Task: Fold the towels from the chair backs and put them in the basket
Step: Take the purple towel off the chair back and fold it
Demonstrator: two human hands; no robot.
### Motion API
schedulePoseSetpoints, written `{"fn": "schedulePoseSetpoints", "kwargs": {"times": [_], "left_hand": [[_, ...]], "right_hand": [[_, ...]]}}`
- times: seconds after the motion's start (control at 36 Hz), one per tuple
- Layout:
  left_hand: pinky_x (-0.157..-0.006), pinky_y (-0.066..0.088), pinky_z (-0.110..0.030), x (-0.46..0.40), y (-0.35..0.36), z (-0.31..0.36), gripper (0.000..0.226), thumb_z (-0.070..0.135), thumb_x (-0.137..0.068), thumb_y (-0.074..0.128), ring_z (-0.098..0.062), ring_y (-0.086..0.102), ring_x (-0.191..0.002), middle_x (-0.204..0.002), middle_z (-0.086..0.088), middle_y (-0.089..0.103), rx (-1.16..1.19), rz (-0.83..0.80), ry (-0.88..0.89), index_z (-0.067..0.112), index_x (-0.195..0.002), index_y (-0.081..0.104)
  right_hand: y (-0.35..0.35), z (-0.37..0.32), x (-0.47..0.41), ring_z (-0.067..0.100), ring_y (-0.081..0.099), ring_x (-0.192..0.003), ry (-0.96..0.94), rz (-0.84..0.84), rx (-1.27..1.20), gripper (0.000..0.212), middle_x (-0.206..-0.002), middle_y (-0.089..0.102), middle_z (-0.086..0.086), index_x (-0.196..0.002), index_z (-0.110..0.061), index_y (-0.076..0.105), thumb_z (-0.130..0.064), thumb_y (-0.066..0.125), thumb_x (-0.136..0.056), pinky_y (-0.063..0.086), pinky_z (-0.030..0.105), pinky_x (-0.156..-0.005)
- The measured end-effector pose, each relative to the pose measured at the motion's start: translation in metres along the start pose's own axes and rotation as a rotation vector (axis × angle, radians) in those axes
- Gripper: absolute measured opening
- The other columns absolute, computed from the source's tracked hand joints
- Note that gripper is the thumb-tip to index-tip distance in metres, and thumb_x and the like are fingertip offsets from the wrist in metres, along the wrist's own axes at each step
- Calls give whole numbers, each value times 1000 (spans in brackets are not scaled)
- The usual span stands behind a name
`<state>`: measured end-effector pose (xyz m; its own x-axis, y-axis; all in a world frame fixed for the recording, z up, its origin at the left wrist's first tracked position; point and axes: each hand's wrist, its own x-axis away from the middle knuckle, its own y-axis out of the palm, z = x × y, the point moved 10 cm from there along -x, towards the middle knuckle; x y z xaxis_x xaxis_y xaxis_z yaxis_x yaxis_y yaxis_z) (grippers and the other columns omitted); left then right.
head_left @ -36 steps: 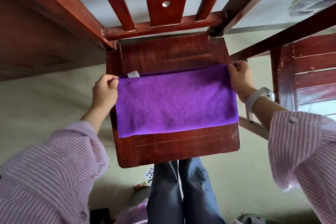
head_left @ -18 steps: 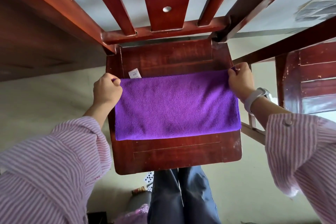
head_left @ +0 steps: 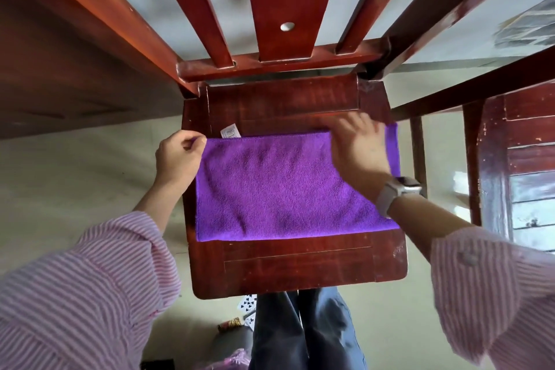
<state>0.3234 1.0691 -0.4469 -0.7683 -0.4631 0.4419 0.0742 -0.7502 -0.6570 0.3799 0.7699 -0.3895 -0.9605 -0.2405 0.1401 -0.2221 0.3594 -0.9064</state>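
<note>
1 purple towel point(head_left: 285, 186), folded, flat on chair seat point(head_left: 300, 267). Left hand point(head_left: 178, 159): fingers clamped on towel's far left corner, white tag point(head_left: 230, 132) just beyond them. Right hand point(head_left: 359, 150): fingers apart, blurred, over far right edge; watch point(head_left: 396, 194) at wrist.
</note>
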Motion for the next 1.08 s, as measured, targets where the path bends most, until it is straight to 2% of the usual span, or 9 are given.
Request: {"fn": "schedulePoseSetpoints", "kwargs": {"times": [0.08, 0.17, 0.31, 0.42, 0.64, 0.81, 0.94, 1.03, 1.08], "left_hand": [[-77, 49, -27, 1, -1, 2, 14, 7, -84, 58, -2, 58, -69, -83, -4, 66, 47, -14, 49, 14, -90, 68], [-72, 45, -16, 5, -3, 10, 17, 5, -85, 56, 2, 57, -70, -82, 1, 64, 63, -17, 109, 18, -89, 65], [-77, 45, -24, 3, -5, 7, 23, 6, -83, 57, -4, 58, -73, -71, 20, 64, 187, -14, 78, 27, -78, 66], [-77, 46, -24, 5, -5, 9, 28, 6, -83, 57, -5, 59, -75, -71, 22, 65, 249, -17, 84, 31, -76, 65], [-76, 47, -26, 5, -3, 1, 20, 7, -83, 58, 2, 57, -70, -68, 27, 63, 230, 22, 56, 25, -81, 67], [-80, 48, -29, 4, -5, 10, 14, 9, -85, 57, -20, 63, -83, -88, -2, 69, 73, 88, 96, 10, -92, 69], [-82, 42, -28, 2, -3, 17, 19, 14, -87, 53, -26, 60, -95, -102, -8, 66, -99, 111, 81, 13, -103, 64], [-91, 40, -38, 12, -11, 27, 32, 11, -86, 50, -30, 53, -106, -118, -12, 53, -208, 184, 133, 11, -117, 55], [-91, 39, -41, 30, -15, 46, 35, 9, -85, 48, -31, 50, -112, -121, -13, 53, -337, 260, 289, 10, -120, 54]], "right_hand": [[34, -49, -12, 32, 60, -88, -141, -112, 11, 28, -95, 66, 5, -101, -19, 68, -15, 55, -77, 43, 43, -73], [55, -74, -24, 33, 53, -98, -163, -195, 19, 25, -102, 62, 7, -105, -22, 68, -15, 57, -82, 38, 44, -80], [77, -89, -33, 23, 39, -115, -150, -323, -20, 28, -116, 53, 1, -114, -30, 62, -29, 43, -93, 27, 37, -90], [85, -83, -36, 21, 38, -117, -80, -388, -39, 27, -119, 52, 0, -112, -26, 61, -31, 43, -92, 27, 41, -97], [84, -75, -43, 23, 41, -116, -131, -444, 166, 27, -117, 54, 3, -108, -17, 57, -29, 38, -92, 27, 41, -92], [84, -77, -43, 28, 46, -108, -158, -364, 233, 22, -110, 61, 6, -106, -12, 50, -25, 37, -94, 27, 41, -88], [84, -76, -41, 28, 45, -109, -136, -288, 244, 23, -112, 57, 6, -109, -13, 50, -27, 42, -93, 27, 42, -88], [63, -77, -35, 28, 47, -102, -115, -115, 145, 26, -108, 57, 7, -108, -14, 56, -29, 48, -87, 30, 42, -86], [40, -83, -23, 23, 45, -96, -184, 61, 90, 26, -104, 60, 8, -105, -13, 58, -24, 47, -84, 30, 40, -84]]}}
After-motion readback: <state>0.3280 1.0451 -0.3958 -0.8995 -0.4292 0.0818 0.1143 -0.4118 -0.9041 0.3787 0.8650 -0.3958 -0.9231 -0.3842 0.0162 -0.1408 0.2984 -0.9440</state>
